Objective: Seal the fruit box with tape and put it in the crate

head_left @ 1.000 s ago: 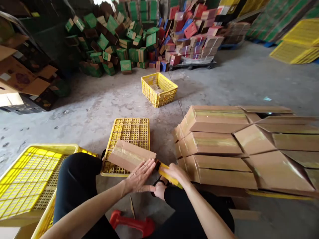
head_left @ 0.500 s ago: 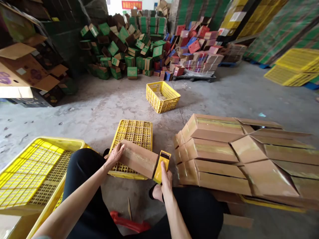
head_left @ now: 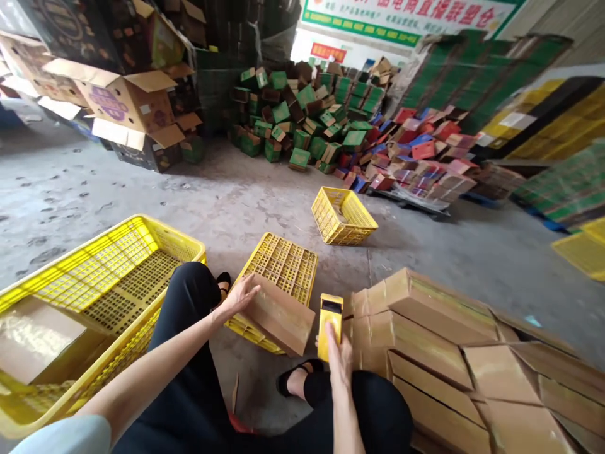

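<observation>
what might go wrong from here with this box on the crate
The cardboard box seems to stick out past the edge of the yellow crate at one end, with the left hand at the other, so it could tip or slide if pressed on the overhang.

The right hand, holding a yellow handheld tool, is close to the stacked boxes; a sideways swing might bump them.

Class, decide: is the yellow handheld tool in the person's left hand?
No: the right hand grips the yellow handheld tool, while the left hand touches the brown rectangular cardboard box.
</observation>
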Demonstrator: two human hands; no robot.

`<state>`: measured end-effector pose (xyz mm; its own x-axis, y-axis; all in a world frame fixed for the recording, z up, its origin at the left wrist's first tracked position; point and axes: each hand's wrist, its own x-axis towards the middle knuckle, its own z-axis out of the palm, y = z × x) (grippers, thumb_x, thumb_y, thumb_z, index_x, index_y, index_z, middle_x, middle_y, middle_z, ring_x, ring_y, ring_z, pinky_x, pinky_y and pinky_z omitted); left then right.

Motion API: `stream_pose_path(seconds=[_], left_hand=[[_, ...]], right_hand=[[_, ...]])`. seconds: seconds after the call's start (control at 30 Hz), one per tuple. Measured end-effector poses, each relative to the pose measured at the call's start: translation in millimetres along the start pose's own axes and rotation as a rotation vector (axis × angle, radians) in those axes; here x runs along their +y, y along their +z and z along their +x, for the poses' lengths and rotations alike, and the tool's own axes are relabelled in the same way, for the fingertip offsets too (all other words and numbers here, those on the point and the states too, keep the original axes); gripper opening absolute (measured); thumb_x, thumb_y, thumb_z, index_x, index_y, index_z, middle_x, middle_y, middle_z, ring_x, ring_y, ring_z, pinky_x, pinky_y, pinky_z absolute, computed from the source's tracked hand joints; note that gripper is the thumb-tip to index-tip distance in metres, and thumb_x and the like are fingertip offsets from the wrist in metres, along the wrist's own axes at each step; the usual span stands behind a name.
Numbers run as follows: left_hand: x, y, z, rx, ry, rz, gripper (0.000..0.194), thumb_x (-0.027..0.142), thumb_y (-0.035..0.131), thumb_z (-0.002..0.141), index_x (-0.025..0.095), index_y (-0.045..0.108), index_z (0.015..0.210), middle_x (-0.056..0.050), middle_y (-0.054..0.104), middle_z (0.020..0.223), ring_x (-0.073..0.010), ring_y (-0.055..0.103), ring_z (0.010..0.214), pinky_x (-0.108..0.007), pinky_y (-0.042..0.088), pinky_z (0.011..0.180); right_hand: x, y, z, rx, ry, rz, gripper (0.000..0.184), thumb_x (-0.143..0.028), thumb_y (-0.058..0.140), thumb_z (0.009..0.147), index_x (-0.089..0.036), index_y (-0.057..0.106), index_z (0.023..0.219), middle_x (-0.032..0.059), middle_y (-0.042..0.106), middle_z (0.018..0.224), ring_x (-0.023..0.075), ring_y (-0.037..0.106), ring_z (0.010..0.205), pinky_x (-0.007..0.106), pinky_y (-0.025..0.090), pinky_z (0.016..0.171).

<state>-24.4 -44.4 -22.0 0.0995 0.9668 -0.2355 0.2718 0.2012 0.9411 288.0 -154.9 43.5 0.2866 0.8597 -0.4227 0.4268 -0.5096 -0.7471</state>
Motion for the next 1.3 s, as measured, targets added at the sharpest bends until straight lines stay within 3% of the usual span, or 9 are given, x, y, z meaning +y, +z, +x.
stream_pose_path(seconds=[0.07,0.13,0.3,0.4,0.57,0.7,0.83,1.13,1.3], left_hand=[[14.1,-5.9,-6.1,-0.189,-0.125,-0.266,0.077,0.073,0.063,0.088,0.015,0.061,0.139,-0.019,0.059,0.152,-0.0346,0.057,0.141,-0.045,0.050,0.116],[27.3,-8.0,-13.0,-0.291,-0.193,-0.416,0.071,0.073,0.063,0.091,0.014,0.067,0.130,-0.020,0.070,0.138,-0.0325,0.069,0.127,-0.043,0.058,0.106],[54.6,-4.3,-21.1,-0.564,-0.356,-0.809,0.048,0.057,0.075,0.091,0.015,0.073,0.115,-0.016,0.077,0.126,-0.0261,0.072,0.121,-0.038,0.058,0.104],[65.7,-6.2,-17.5,-0.580,-0.405,-0.888,0.039,0.051,0.081,0.088,0.017,0.075,0.106,-0.012,0.080,0.117,-0.0239,0.075,0.112,-0.036,0.059,0.099],[71.1,-15.4,-6.8,-0.589,-0.439,-0.927,0.045,0.057,0.089,0.076,0.017,0.077,0.095,-0.008,0.080,0.101,-0.0215,0.075,0.091,-0.036,0.061,0.088],[67.9,-19.8,2.0,-0.561,-0.410,-0.862,0.043,0.041,0.100,0.059,0.015,0.078,0.086,-0.004,0.077,0.085,-0.0169,0.071,0.075,-0.032,0.060,0.077],[66.4,-25.4,7.2,-0.559,-0.400,-0.763,0.043,0.040,0.101,0.052,0.015,0.077,0.078,0.000,0.074,0.073,-0.0145,0.069,0.068,-0.026,0.057,0.068],[76.7,-47.1,7.5,-0.618,-0.515,-0.707,0.016,0.026,0.089,0.073,0.015,0.077,0.078,-0.001,0.074,0.070,-0.0126,0.067,0.061,-0.020,0.047,0.051],[73.9,-45.7,9.6,-0.553,-0.547,-0.679,0.011,0.015,0.080,0.079,0.013,0.074,0.070,-0.003,0.072,0.065,-0.0123,0.065,0.057,-0.018,0.042,0.046]], right_hand=[[-18.3,-6.4,-11.1,-0.006,-0.032,0.171,0.079,-0.096,0.052,0.075,-0.020,0.068,0.088,0.0111,0.075,0.068,0.0287,0.076,0.066,0.036,0.062,0.061],[-35.1,-7.2,-19.4,-0.135,-0.089,0.233,0.080,-0.100,0.050,0.072,-0.021,0.065,0.074,0.0079,0.068,0.056,0.0237,0.068,0.051,0.034,0.057,0.053],[-68.6,1.0,-13.3,-0.438,-0.150,0.166,0.080,-0.100,0.049,0.073,-0.022,0.064,0.063,0.0070,0.063,0.049,0.0206,0.061,0.045,0.033,0.057,0.052],[-82.6,5.9,0.3,-0.509,-0.123,0.115,0.078,-0.098,0.054,0.073,-0.021,0.067,0.070,0.0060,0.063,0.049,0.0214,0.062,0.045,0.034,0.056,0.051],[-94.2,13.0,9.4,-0.503,-0.082,0.068,0.072,-0.093,0.063,0.073,-0.021,0.066,0.081,0.0032,0.064,0.051,0.0195,0.059,0.042,0.033,0.053,0.048],[-104.2,17.2,6.3,-0.498,-0.036,0.052,0.071,-0.090,0.069,0.071,-0.022,0.064,0.088,0.0027,0.066,0.055,0.0206,0.062,0.046,0.032,0.052,0.048],[-117.3,18.3,3.5,-0.504,-0.027,0.022,0.069,-0.086,0.075,0.069,-0.021,0.064,0.089,0.0022,0.066,0.056,0.0198,0.062,0.046,0.029,0.050,0.046],[-135.5,15.7,-0.3,-0.587,-0.092,-0.029,0.062,-0.075,0.076,0.080,-0.017,0.068,0.099,0.0015,0.066,0.059,0.0159,0.060,0.046,0.025,0.048,0.046],[-140.7,16.8,5.5,-0.634,-0.102,-0.089,0.071,-0.082,0.076,0.074,-0.017,0.067,0.102,0.0008,0.066,0.060,0.0166,0.060,0.047,0.027,0.048,0.046]])
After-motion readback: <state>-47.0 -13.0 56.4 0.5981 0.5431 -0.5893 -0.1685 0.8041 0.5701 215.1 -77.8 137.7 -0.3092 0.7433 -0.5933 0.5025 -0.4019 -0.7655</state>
